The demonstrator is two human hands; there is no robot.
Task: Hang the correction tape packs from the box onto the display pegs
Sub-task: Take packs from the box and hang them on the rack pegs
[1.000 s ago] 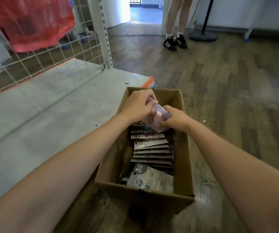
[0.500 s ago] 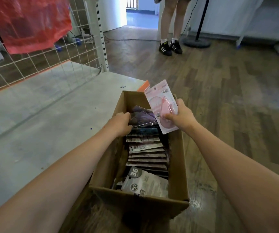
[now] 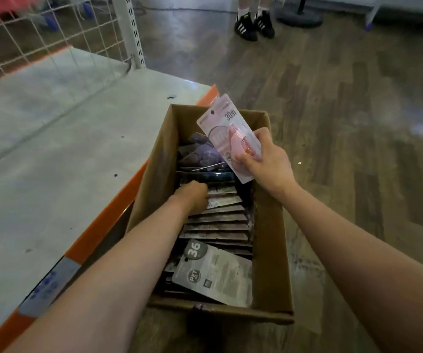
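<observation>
From my head camera, looking down: my right hand grips a pink, flat, card-backed correction tape pack marked 30m, thumb on the face and fingers curled behind its lower end. The pack is lifted clear above the far end of the open brown cardboard box, its long axis tilted up and away from me, the punched hang hole at the top end, farthest from my fingers. That hole is what the next move turns on, I judge: it must meet a peg, and no peg shows in this view. Only the white wire grid panel and its white slotted upright post stand up and to my left, beyond the grey shelf board with the orange front edge, so the pack would have to travel left and upward, hole leading.

My left hand is down inside the box, resting on the row of grey packs standing on edge. Its fingers point away and are hidden below the knuckles; I cannot tell whether they pinch a pack or merely touch the row. A grey pack marked 36 lies flat at the near end. It is the right hand that is nearer to hanging.
</observation>
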